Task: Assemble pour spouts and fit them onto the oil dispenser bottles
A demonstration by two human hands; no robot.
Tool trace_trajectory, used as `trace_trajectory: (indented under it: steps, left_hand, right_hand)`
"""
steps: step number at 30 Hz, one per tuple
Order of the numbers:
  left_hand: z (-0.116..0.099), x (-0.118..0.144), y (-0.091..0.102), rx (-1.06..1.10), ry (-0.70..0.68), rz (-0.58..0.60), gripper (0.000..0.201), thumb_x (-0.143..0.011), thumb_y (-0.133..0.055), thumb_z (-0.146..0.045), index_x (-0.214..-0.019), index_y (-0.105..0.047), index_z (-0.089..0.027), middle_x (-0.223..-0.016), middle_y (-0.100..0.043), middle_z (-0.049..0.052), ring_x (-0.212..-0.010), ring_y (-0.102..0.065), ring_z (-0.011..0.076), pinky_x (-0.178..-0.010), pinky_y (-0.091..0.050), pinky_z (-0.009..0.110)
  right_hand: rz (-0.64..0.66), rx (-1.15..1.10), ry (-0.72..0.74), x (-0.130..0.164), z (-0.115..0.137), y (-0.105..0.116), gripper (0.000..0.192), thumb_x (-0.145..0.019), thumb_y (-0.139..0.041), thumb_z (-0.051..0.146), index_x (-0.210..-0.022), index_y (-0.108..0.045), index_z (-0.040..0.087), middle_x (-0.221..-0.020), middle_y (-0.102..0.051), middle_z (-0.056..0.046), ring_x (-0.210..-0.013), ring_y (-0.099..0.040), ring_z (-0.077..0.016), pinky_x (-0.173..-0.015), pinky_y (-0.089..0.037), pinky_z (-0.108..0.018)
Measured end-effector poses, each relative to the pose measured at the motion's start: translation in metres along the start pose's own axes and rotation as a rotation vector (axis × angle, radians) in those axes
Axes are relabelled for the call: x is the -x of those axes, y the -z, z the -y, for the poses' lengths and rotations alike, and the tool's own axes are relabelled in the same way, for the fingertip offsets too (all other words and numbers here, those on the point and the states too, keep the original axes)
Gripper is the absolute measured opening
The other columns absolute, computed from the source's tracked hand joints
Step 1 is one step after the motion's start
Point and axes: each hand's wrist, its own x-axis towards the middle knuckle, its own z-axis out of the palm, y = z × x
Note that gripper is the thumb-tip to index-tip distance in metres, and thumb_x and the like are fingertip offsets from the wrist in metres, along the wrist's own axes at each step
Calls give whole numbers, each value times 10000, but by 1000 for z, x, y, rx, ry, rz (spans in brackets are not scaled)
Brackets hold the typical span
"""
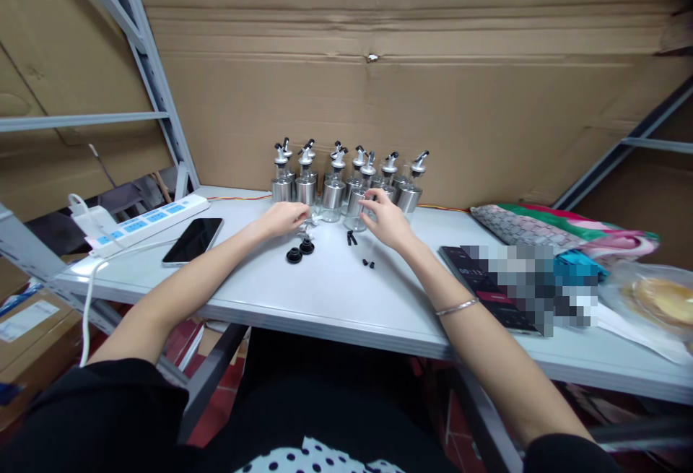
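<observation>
Several glass oil bottles with steel sleeves and pourer tops stand in rows at the back of the table. My right hand [388, 222] is at the right side of a front oil bottle [354, 207], fingers apart and curved, fingertips at or against its sleeve. My left hand [285, 218] rests low over the table with its fingers curled together, beside small silvery pourer parts [310, 230]. What those fingers hold, if anything, is hidden. Nearer me lie two round black stoppers [300, 249], two thin black pieces [351, 237] and two tiny black caps [369, 263].
A power strip [149, 224] with a white cable and a dark phone [193, 241] are on the left. To the right lie another phone [487, 289], a patterned cloth bag [520, 224] and a clear food container [657, 296]. Cardboard [401, 97] walls the back.
</observation>
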Motion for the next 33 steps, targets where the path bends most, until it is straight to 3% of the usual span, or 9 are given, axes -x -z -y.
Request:
trace_trajectory:
  steps: [6,10,18,27,33]
  left_hand:
    - [2,0,-4,29,-29,47,193,-877,-416,-232,-959,-581,-175,-921,-633,44,-768,-579,153,-625,-351,226]
    - [3,1,-8,-23,-34,16,180,-878,-403,-235,-961,-549,-171,-1010,-582,65,-824,-573,161,-664,-375,236]
    - [7,-1,-18,45,104,133,196,-859,-442,-215,-1050,-476,-186,-999,-616,59,-880,-585,202,-697,-407,272]
    - [6,-7,-35,113,118,19,196,-879,-445,-229,-1034,-540,-154,-1006,-612,83,-957,-550,213,-813,-437,319]
    - [12,-10,-34,66,3,-146,196,-884,-487,-264,-986,-576,-123,-974,-604,98,-940,-531,210,-830,-438,329]
  right_hand:
    - [104,36,-8,-2,-2,0,418,-807,-488,214,-1213,-567,151,-1418,-406,-112,-1092,-583,-292,-902,-509,-449]
    - [207,50,-63,-3,-5,-6,522,-805,-522,265,-1315,-480,162,-1522,-242,-90,-1157,-550,-328,-919,-504,-458]
    - [364,48,-114,-3,-5,-9,633,-816,-511,296,-1412,-337,171,-1556,-54,-75,-1253,-466,-328,-998,-443,-447]
    - [366,-30,-104,-2,-4,-5,625,-819,-503,273,-1409,-343,142,-1553,-107,-102,-1347,-345,-285,-1099,-326,-406]
    - [216,-121,-13,0,1,-1,540,-816,-515,260,-1334,-442,126,-1527,-214,-132,-1378,-286,-268,-1118,-287,-414]
